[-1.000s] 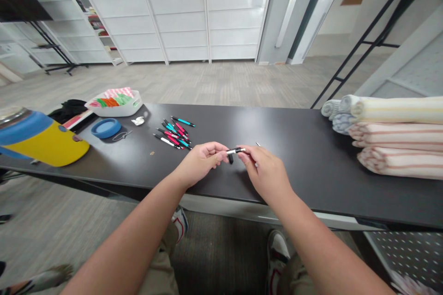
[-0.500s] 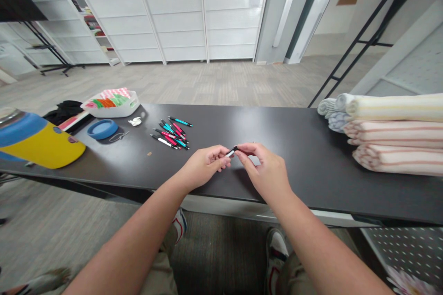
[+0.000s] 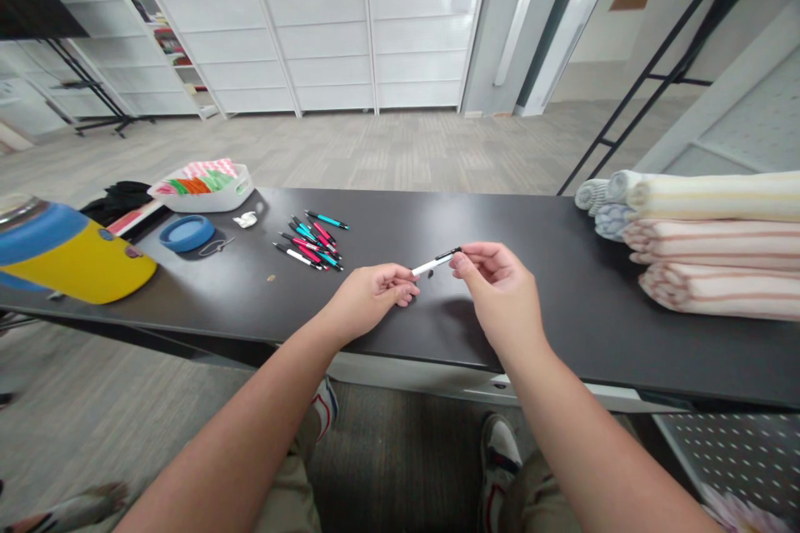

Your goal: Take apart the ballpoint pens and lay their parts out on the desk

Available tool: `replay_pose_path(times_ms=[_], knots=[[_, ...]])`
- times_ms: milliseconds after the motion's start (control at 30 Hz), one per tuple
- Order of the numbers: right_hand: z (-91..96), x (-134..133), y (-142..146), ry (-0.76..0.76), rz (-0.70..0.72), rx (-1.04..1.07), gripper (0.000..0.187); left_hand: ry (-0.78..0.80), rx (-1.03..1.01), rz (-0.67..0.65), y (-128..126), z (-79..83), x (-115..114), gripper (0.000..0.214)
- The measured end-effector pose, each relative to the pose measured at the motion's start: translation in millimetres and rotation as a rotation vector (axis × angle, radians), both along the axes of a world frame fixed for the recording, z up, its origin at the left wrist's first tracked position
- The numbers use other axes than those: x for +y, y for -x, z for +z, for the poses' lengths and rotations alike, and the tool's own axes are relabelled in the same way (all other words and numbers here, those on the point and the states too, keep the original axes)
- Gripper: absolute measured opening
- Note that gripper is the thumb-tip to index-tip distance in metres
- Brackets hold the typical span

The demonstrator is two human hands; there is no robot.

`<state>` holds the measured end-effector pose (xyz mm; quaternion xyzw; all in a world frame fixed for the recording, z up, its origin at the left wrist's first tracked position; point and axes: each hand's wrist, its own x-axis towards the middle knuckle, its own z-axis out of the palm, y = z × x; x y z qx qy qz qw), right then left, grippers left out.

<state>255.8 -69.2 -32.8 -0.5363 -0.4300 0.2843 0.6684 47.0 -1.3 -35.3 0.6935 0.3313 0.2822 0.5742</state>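
A white pen point(image 3: 431, 265) with a black clip slants between my two hands, just above the dark table. My left hand point(image 3: 378, 291) is closed around its lower left end, hiding the tip. At the other end, the thumb and fingers of my right hand point(image 3: 500, 283) pinch the black clip end. A small dark spot shows below the pen's middle; I cannot tell what it is. To the left lies a loose pile of pens point(image 3: 311, 246) in red, teal and white with black ends.
Rolled striped towels point(image 3: 718, 241) are stacked at the table's right. Leftward are a white basket point(image 3: 231, 196) of colourful packets, a blue lid point(image 3: 186, 233), a crumpled white tissue point(image 3: 245, 219) and a yellow and blue bottle point(image 3: 81, 254). The dark table's point(image 3: 550, 325) front edge runs below my hands.
My right hand has moved right and slightly up, away from my left hand. More of the white pen's barrel and black clip now shows between them. The left hand has hardly moved.
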Motion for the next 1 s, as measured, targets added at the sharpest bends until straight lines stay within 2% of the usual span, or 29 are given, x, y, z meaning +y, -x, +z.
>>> replay_pose_path(times_ms=[67,167,300,367,500,700,1000], knots=[[-2.3,2.0,-2.3,-0.02,-0.017,0.055,0.034,0.064,-0.047,0.037,1.1,-2.2,2.6,0.022],[-5.1,3.9,-4.0,-0.036,-0.034,0.102,0.034,0.219,-0.218,0.176,2.7,-2.8,7.8,0.023],[-5.8,3.5,-3.9,-0.021,-0.025,0.089,0.034,0.408,-0.438,0.341,2.5,2.4,13.6,0.011],[-5.4,2.7,-3.2,-0.017,-0.014,0.072,0.034,0.476,-0.483,0.375,2.2,5.8,14.9,0.011],[-4.5,2.0,-2.2,-0.012,-0.007,0.06,0.035,0.525,-0.502,0.367,3.8,8.3,15.1,0.029],[-4.4,2.3,-2.5,-0.016,-0.022,0.062,0.036,0.409,-0.42,0.289,5.3,1.2,13.7,0.025],[-0.8,2.6,-3.5,-0.115,-0.129,0.135,0.03,-0.17,-0.023,0.209,-14.2,-2.0,1.6,0.026]])
